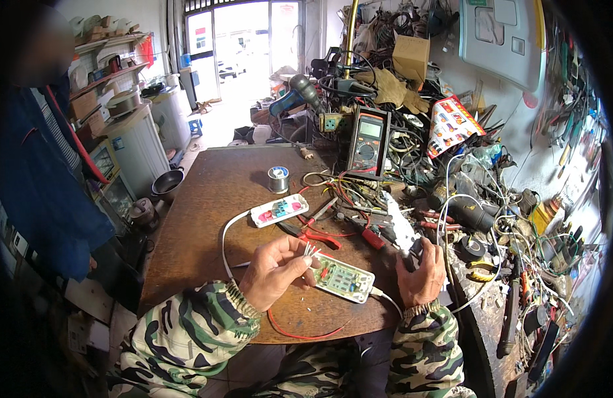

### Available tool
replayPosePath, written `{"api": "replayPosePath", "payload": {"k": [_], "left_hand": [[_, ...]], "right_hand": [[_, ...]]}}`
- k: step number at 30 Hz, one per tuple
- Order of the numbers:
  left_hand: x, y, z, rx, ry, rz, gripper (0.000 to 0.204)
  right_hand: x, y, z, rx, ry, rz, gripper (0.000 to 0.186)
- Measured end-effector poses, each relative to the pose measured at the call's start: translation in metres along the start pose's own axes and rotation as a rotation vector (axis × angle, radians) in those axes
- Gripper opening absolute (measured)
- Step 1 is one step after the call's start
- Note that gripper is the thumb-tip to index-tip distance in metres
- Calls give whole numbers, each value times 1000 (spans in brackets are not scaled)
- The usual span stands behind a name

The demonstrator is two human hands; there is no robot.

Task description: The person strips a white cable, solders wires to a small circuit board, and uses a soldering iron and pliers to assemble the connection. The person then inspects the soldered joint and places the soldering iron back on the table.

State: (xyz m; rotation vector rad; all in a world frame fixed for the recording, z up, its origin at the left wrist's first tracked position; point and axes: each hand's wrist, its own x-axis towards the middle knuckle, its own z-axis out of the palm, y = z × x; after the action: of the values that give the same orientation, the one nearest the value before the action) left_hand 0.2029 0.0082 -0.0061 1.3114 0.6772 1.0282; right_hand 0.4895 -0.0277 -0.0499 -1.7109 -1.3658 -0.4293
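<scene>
My left hand (280, 272) pinches several short white wires (309, 253) above an open casing with a green circuit board (341, 278). My right hand (420, 275) is closed round a dark object I cannot make out, beside a crumpled white item (398, 222). A second open white casing (278, 210) with coloured parts lies farther back, a white cable running from it. Red-handled pliers (320, 240) and a solder spool (278, 179) are on the wooden table (194, 259).
Dense clutter of cables (492, 219), tools and a multimeter (367, 142) fills the right and back. A yellow pole (350, 36) rises behind. Another person (48, 179) in a dark jacket stands at the left, near shelves (111, 76). A doorway (247, 46) is at the back.
</scene>
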Motion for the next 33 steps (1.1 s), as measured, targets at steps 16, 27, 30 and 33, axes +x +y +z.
{"api": "replayPosePath", "payload": {"k": [16, 27, 30, 33], "left_hand": [[-4, 12, 0, 69, -115, 117, 21], [-1, 15, -2, 353, -76, 390, 14], [6, 14, -11, 451, 30, 487, 13], [16, 8, -26, 571, 212, 538, 17]], "right_hand": [[-4, -40, -56, -96, -35, -371, 72], [-3, -86, -67, -113, -102, -542, 72], [3, -94, -55, -75, -92, -573, 81], [9, -104, -48, -71, -92, -596, 78]]}}
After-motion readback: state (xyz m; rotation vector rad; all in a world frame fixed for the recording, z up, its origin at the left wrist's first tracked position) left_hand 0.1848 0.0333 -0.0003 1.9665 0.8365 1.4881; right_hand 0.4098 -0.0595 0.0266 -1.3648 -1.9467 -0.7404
